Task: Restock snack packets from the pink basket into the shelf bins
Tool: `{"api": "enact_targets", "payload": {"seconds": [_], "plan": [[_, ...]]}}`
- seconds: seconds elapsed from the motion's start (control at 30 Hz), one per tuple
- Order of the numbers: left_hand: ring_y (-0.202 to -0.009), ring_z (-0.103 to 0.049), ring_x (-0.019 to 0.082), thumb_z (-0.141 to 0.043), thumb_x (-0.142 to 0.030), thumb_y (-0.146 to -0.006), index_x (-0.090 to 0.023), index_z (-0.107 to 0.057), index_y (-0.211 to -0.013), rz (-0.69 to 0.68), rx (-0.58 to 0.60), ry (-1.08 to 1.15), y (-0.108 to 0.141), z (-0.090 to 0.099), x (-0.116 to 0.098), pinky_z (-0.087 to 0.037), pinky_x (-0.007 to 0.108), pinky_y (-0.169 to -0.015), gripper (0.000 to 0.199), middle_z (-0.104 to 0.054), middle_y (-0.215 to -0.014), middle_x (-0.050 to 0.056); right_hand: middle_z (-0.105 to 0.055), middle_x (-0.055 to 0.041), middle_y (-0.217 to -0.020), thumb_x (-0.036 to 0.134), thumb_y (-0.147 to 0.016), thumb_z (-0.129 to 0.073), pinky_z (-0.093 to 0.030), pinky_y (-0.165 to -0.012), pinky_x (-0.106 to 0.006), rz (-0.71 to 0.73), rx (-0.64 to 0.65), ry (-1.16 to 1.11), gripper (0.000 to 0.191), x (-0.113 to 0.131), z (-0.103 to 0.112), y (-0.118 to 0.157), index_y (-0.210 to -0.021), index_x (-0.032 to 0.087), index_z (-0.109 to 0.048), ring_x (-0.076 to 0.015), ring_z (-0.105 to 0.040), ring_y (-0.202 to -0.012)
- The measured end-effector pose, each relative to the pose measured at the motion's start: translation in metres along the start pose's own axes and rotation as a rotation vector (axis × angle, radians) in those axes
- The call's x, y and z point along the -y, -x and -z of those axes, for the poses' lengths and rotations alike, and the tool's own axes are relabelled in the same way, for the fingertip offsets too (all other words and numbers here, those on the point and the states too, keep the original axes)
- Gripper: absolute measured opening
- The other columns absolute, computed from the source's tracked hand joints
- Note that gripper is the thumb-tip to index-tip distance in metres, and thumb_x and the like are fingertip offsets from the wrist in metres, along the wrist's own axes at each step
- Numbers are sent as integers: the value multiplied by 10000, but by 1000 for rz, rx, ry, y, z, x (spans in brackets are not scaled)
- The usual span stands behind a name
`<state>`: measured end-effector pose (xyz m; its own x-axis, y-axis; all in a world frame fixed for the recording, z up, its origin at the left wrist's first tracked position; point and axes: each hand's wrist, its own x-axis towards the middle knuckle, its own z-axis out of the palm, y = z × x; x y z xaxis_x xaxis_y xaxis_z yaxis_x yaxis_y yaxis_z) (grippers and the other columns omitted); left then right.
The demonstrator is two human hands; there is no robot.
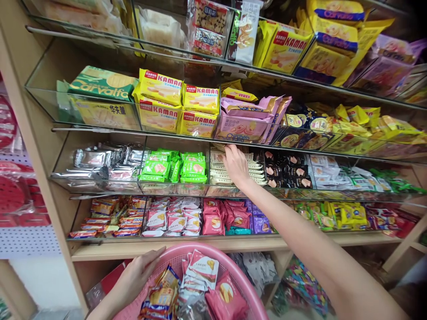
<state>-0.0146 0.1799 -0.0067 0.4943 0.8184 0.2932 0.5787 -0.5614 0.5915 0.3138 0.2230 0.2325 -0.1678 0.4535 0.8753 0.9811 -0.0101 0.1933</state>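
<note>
My right hand (236, 165) reaches into a clear shelf compartment of cream-coloured snack packets (218, 174). Its fingers are bent together at the back of the stack, on a cream packet that is mostly hidden. Low in the view, my left hand (142, 269) holds the rim of a pink plastic basket (238, 263), its fingers lying along the edge. Inside the basket are orange-and-blue packets (159, 295), white-and-red packets (200, 271), pink-red packets (227, 297) and a dark clear-wrapped item (195, 307).
Green packets (156, 166) lie left of my right hand, black packets (287, 169) to its right. Yellow boxes (200, 98) and purple bags (245, 118) fill the shelf above. Glass shelf fronts and dividers surround the reaching arm. A wooden ledge (267, 242) runs behind the basket.
</note>
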Motion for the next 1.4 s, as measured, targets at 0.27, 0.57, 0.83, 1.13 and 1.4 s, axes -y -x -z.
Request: {"api": "enact_targets", "payload": {"seconds": [0.27,0.57,0.83,1.13,1.4], "plan": [[-1111,-550,208,-374,-409,-882,-257,-550,-1224,15,25,-3,-2,1,-5,-439,304,-941,413,-583,-1220,15,-565,-128,-1056,85,-882,-324,-425,-716,-314,-41,-32,-16,266,-6,-1,4,-1016,114,-552,-228,-558,-874],[-1116,-545,206,-364,-408,-887,-263,-545,-1227,25,30,11,1,0,-4,-427,307,-952,412,-582,-1223,19,-594,-107,-937,95,-858,-384,-377,-749,-346,-41,-22,26,230,-1,6,5,-1028,128,-535,-250,-496,-890],[-1111,-550,208,-383,-393,-880,-274,-553,-1219,17,16,25,-1,1,-5,-429,316,-952,398,-588,-1214,16,-568,-73,-955,139,-800,-493,-391,-763,-333,-66,94,-166,175,0,4,8,-939,187,-587,-235,-489,-907],[-1071,-578,202,-399,-412,-877,-299,-555,-1211,30,9,44,0,2,-8,-453,294,-918,386,-609,-1185,-5,-576,-91,-966,255,-792,-538,-404,-771,-367,-200,169,-148,97,1,-6,-2,-838,187,-590,-263,-513,-946],[-1071,-577,219,-391,-408,-877,-282,-558,-1213,14,13,44,1,6,-17,-452,319,-920,396,-608,-1185,9,-613,-177,-993,302,-755,-627,-403,-794,-439,-384,217,-76,465,19,-9,-23,-1142,103,-462,-319,-566,-942]]}}
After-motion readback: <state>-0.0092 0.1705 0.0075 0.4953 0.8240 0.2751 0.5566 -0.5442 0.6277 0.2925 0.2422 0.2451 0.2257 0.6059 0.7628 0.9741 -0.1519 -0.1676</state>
